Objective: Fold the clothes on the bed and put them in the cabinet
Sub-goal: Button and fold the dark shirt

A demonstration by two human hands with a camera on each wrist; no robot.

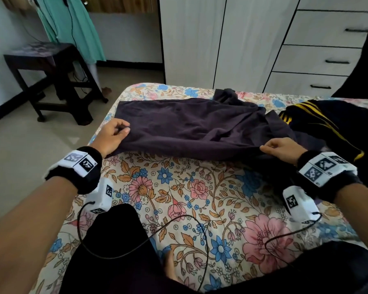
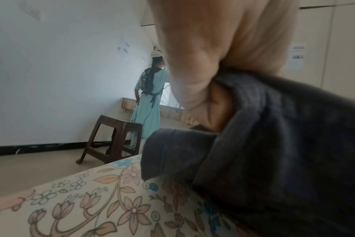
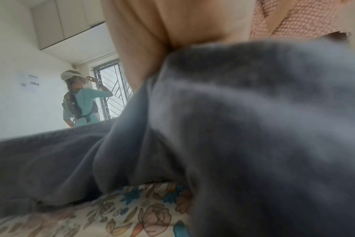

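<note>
Both hands pinch the dark garment (image 1: pixel 191 126): left hand (image 1: pixel 112 135) and right hand (image 1: pixel 284 150) on its near edge. Soft, light, floppy; grip corners.

A dark brown stool (image 1: pixel 49 58) stands on the pale tiled floor (image 1: pixel 30 141) beside a white wall (image 2: pixel 61 72) with black skirting. A barred window (image 3: pixel 111 89) admits daylight. White drawers (image 1: pixel 319 60) face the bed.

Soft daylight; head view sharp; wrist views hazy, blurred.
</note>
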